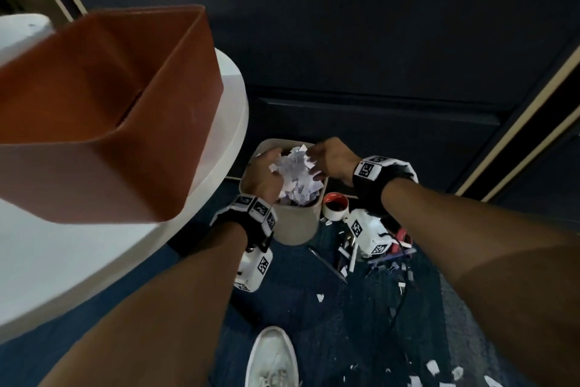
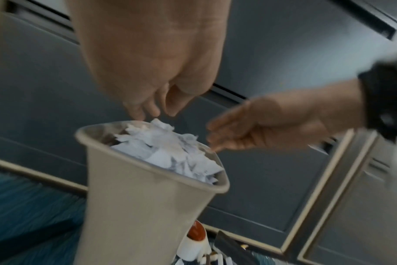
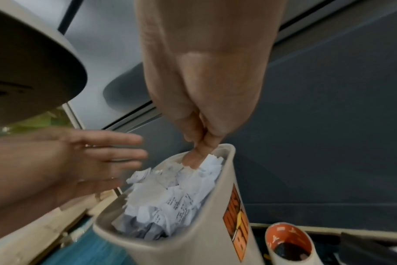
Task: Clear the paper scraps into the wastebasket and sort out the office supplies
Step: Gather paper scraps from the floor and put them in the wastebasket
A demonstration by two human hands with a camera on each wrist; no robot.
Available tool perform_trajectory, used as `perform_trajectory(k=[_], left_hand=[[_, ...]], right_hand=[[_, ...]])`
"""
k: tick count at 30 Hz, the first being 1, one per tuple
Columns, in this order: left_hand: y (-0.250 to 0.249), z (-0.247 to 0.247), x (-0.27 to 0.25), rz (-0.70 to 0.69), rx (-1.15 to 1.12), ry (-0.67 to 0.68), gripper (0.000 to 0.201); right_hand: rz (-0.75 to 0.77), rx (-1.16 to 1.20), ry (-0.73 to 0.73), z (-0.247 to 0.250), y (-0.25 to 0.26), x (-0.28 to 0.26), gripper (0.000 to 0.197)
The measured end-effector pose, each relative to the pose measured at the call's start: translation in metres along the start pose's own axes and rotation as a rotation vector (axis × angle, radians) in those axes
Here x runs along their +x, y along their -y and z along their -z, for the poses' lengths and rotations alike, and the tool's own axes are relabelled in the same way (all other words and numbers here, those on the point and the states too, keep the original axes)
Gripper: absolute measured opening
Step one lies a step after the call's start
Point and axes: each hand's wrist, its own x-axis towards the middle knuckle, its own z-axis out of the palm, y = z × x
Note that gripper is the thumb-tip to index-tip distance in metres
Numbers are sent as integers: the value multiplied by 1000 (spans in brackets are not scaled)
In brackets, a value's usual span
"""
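Observation:
A beige wastebasket (image 1: 295,226) stands on the blue carpet, heaped to the rim with white paper scraps (image 1: 296,175). Both my hands hover over its mouth. My left hand (image 1: 266,167) is at the left rim, fingers relaxed and pointing down just above the scraps (image 2: 168,148), holding nothing. My right hand (image 1: 323,160) is at the right rim; in the right wrist view its straight fingertips (image 3: 194,157) touch the top of the pile (image 3: 170,197). More loose scraps (image 1: 433,366) lie on the carpet near my feet.
A white cup with an orange inside (image 1: 335,206) stands right of the basket. Pens (image 1: 326,264) and clips (image 1: 389,267) litter the carpet there. An orange box (image 1: 110,110) sits on a round white table (image 1: 94,261) at left. A dark wall panel is behind; my white shoe (image 1: 273,358) is below.

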Motion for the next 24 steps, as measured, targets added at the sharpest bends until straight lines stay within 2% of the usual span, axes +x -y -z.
perform_trajectory(k=[2,4,6,8,11,14,19,23,24], left_hand=[[7,6,0,9,-27,-29,60],[6,9,-5,-25,-53,-89,57],[-1,3,-14,-81,-102,-133,41],[-12,-11,-29,-143,-93,-88,24],[-33,-49,-58,-230,-72,137,15],[-37,-92,-87,-206,-86,323,14],[-5,-157,-144,-91,-59,576,15],[25,-196,-201,-83,37,812,13],[34,-207,-214,-96,88,868,16]], right_hand=[[-2,7,-47,6,-8,-1,27],[18,4,-94,15,-16,-12,26],[73,-41,-111,22,-26,-30,23],[116,-82,-90,28,-39,-53,18],[117,-76,-60,37,-70,-91,13],[80,-102,-15,42,-112,-131,12],[-188,-80,89,36,-209,-210,11],[-414,-258,211,16,-299,-283,18],[-469,-314,190,7,-322,-302,22]])
